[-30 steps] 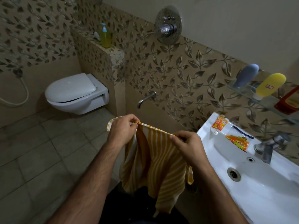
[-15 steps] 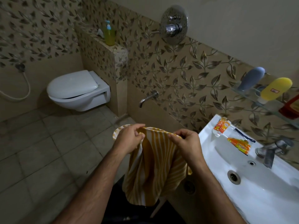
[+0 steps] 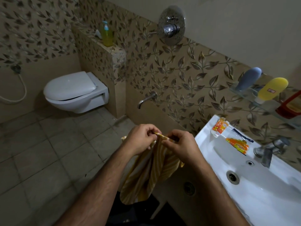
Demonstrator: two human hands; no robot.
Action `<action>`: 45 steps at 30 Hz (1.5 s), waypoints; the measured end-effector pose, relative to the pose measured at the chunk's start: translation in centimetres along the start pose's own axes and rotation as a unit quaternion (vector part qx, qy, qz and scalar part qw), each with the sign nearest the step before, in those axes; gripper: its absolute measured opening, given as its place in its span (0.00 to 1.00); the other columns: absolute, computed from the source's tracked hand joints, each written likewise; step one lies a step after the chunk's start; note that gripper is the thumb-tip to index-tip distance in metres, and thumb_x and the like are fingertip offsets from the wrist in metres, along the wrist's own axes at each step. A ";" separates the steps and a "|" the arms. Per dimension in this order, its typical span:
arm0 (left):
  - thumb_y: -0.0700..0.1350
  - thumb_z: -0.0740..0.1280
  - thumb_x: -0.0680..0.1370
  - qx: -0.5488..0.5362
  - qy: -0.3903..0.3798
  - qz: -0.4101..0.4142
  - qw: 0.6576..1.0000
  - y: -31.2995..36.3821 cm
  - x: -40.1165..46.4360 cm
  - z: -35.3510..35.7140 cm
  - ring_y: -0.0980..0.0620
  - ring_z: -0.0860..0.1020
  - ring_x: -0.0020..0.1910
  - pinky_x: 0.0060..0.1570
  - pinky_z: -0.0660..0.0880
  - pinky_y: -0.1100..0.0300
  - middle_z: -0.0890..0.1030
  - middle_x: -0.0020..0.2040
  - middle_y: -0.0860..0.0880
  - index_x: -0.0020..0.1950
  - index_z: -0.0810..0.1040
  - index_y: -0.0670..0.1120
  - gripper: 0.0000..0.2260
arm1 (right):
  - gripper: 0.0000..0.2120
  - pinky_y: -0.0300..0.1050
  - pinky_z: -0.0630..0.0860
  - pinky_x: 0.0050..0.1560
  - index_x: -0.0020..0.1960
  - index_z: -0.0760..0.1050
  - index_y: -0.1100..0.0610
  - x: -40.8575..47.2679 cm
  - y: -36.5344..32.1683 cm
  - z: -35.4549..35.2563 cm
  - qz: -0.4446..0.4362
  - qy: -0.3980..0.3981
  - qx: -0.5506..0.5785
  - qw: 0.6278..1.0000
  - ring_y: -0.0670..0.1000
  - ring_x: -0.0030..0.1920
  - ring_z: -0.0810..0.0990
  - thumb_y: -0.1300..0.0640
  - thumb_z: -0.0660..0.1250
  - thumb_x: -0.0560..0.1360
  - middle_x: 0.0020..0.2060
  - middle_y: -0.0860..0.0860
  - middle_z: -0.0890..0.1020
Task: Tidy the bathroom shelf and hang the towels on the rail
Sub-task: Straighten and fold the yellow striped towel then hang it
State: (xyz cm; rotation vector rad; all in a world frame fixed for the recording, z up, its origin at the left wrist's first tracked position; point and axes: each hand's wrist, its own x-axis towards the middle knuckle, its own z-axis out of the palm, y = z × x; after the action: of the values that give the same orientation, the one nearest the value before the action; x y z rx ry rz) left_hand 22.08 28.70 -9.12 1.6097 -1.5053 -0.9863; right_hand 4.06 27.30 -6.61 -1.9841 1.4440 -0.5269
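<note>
A yellow and white striped towel (image 3: 149, 173) hangs folded in front of me, left of the sink. My left hand (image 3: 140, 139) and my right hand (image 3: 179, 144) pinch its top edge, close together. At the right, a glass shelf (image 3: 267, 103) on the wall carries a grey bottle (image 3: 248, 79), a yellow bottle (image 3: 272, 90) and a red bottle (image 3: 290, 106). No towel rail is in view.
The white sink (image 3: 254, 185) at the right has a tap (image 3: 268, 149), an orange carton (image 3: 219, 127), an orange tube (image 3: 237, 145) and a toothbrush (image 3: 242, 135) on its rim. A toilet (image 3: 73, 92) hangs at the back left. A soap dispenser (image 3: 106, 34) stands on the ledge.
My hands have come together, folding the towel's top edge in half. The towel now hangs narrower and doubled below them.
</note>
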 end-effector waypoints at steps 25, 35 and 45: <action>0.42 0.68 0.75 0.107 0.168 -0.009 0.980 0.6 -0.5 -2.0 0.57 0.80 0.34 0.42 0.78 0.59 0.78 0.32 0.59 0.47 0.82 0.53 0.07 | 0.07 0.45 0.76 0.40 0.40 0.81 0.48 -0.9 1.1 -1.8 0.080 0.067 -0.100 0.989 0.49 0.41 0.80 0.47 0.76 0.69 0.35 0.44 0.80; 0.42 0.68 0.75 0.102 0.163 -0.051 0.980 -1.1 -0.2 -2.2 0.58 0.80 0.31 0.39 0.78 0.60 0.78 0.30 0.56 0.44 0.81 0.54 0.07 | 0.07 0.52 0.81 0.42 0.36 0.82 0.50 -0.9 1.1 -1.9 0.078 0.024 0.058 0.995 0.48 0.38 0.83 0.50 0.75 0.71 0.33 0.47 0.84; 0.39 0.70 0.76 -0.087 -0.002 -0.040 0.995 -3.4 -0.4 -1.1 0.53 0.74 0.27 0.33 0.78 0.52 0.74 0.29 0.54 0.71 0.71 0.53 0.24 | 0.06 0.54 0.82 0.40 0.36 0.82 0.50 -0.3 0.9 -0.9 0.088 0.099 0.065 0.989 0.48 0.35 0.82 0.57 0.73 0.71 0.31 0.46 0.83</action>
State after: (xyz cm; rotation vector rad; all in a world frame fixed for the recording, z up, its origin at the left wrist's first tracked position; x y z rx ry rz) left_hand 24.59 29.33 -11.62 1.5543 -1.3271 -1.1328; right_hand 2.79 27.17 -6.57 -1.7208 1.6432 -0.7372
